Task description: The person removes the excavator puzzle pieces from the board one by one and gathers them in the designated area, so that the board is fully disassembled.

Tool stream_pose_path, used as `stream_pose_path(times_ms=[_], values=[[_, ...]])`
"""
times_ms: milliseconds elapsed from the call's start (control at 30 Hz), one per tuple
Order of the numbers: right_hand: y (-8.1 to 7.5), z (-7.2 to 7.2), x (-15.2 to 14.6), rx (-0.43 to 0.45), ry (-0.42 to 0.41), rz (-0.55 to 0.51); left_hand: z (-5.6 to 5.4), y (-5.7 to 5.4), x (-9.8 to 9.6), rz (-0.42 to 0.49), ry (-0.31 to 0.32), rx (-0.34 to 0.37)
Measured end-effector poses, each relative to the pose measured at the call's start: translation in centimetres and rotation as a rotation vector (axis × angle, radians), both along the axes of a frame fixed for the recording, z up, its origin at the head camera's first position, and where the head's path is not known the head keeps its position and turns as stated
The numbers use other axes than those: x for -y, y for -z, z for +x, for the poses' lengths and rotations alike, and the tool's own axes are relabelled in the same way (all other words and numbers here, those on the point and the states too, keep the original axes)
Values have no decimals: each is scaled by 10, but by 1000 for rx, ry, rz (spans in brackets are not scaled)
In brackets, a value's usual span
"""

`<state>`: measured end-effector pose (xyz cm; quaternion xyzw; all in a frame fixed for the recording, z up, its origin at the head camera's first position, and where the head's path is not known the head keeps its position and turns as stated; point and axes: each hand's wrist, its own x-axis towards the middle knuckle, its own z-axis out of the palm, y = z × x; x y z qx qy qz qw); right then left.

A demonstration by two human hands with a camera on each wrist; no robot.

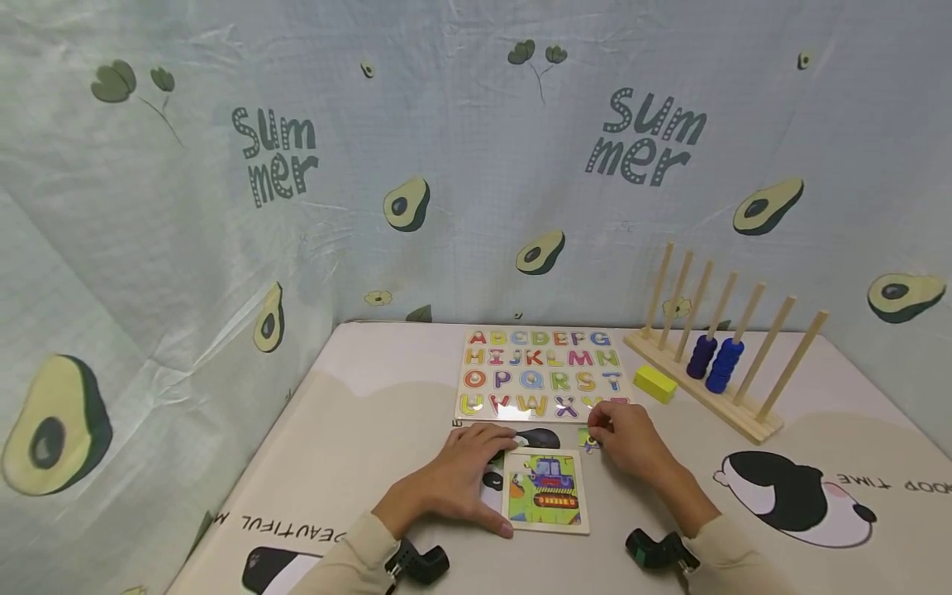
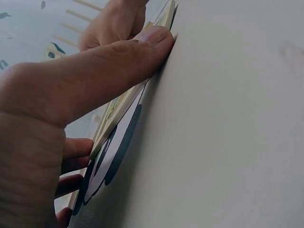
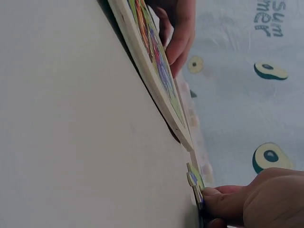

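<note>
A small square jigsaw puzzle [image 1: 546, 492] with a tractor picture in a pale wooden frame lies on the table in the head view. My left hand [image 1: 464, 475] grips its left side, thumb at the near corner and fingertips by the far one. In the left wrist view the thumb [image 2: 118, 57] lies along the frame's edge. Just beyond the frame's far right corner, my right hand [image 1: 630, 438] pinches a small green puzzle piece [image 1: 587, 439]. The right wrist view shows this piece [image 3: 194, 176] close to the tabletop, its lower part hidden by the fingertips.
An alphabet puzzle board [image 1: 546, 372] with colourful letters lies behind the hands. To its right are a yellow block [image 1: 655, 384] and a wooden peg stand [image 1: 702, 383] with blue rings on two pegs. A patterned cloth [image 1: 461, 165] hangs behind the table.
</note>
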<state>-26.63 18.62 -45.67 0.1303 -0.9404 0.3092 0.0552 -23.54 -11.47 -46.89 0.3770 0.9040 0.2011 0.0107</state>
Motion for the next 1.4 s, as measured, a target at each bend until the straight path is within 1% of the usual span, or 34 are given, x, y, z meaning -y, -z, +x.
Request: stream_pose_path(times_ms=[267,467,567,700,800,867,933,1000,1100,1267,1400], values=[[2,1,0,-95,18,-11,1,-1,0,-12,-8,14],[4,2,0,-104,39,-14,1,-2,0,-17,-9,9],[3,4,0,-115,65,-24,1,0,0,-19,-6,1],[-2,7,4,-171,128,-50,0,2,0,-21,-3,-1],[-10,9,11,-221,143,-75,-1,2,0,-18,-5,3],[-16,11,17,-244,127,-98,-1,2,0,-15,-7,2],[-21,14,22,-242,104,-120,-2,2,0,-9,-11,4],[-26,17,27,-222,84,-134,-3,2,-1,-2,-13,9],[-31,23,33,-167,57,-147,-3,2,-1,2,-16,19],[-31,28,41,-121,-17,-107,-2,1,-1,1,-16,30],[-30,30,46,-73,-125,-93,-1,1,-1,-4,-23,30]])
